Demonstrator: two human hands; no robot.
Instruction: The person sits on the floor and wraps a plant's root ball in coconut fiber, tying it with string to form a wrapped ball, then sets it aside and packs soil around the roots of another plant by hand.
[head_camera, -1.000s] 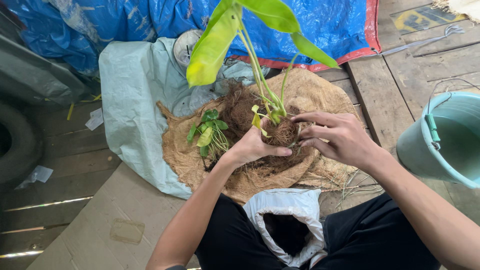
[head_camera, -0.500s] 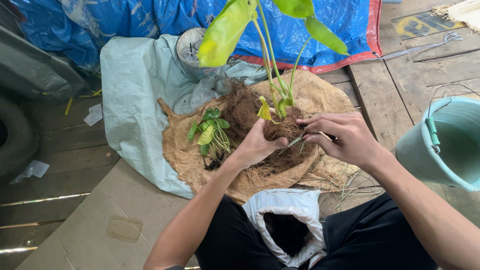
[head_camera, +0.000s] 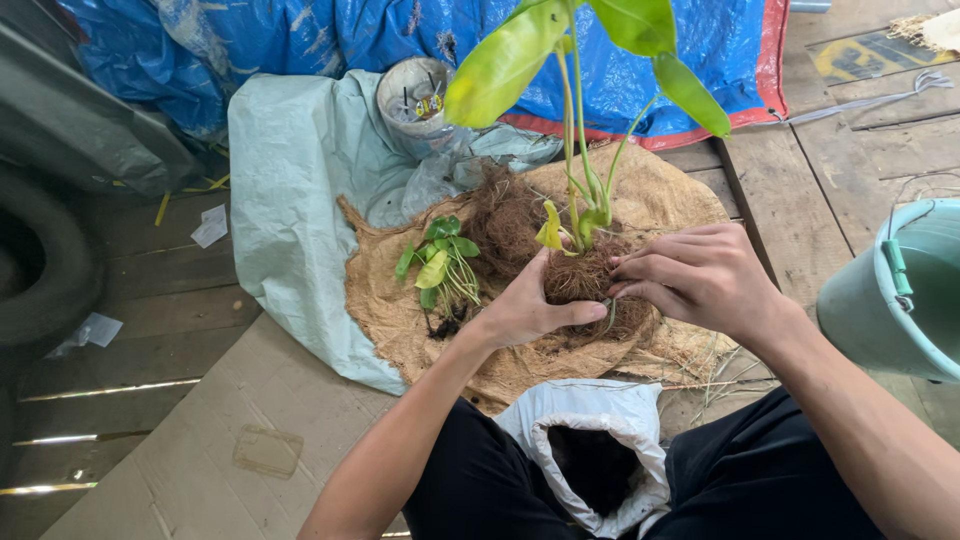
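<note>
— What is being gripped by the hands?
— A plant's root ball is being clasped by the left hand and the right hand, just above the brown mat.
— And nearby?
— A small seedling is being left lying on the mat.

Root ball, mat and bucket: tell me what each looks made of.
Root ball: brown, stringy fibre, probably coconut husk, matte and shaggy. Mat: coarse tan fibre, possibly coir or burlap, with frayed edges. Bucket: smooth pale teal plastic, judging by its moulded rim and slight sheen.
</note>
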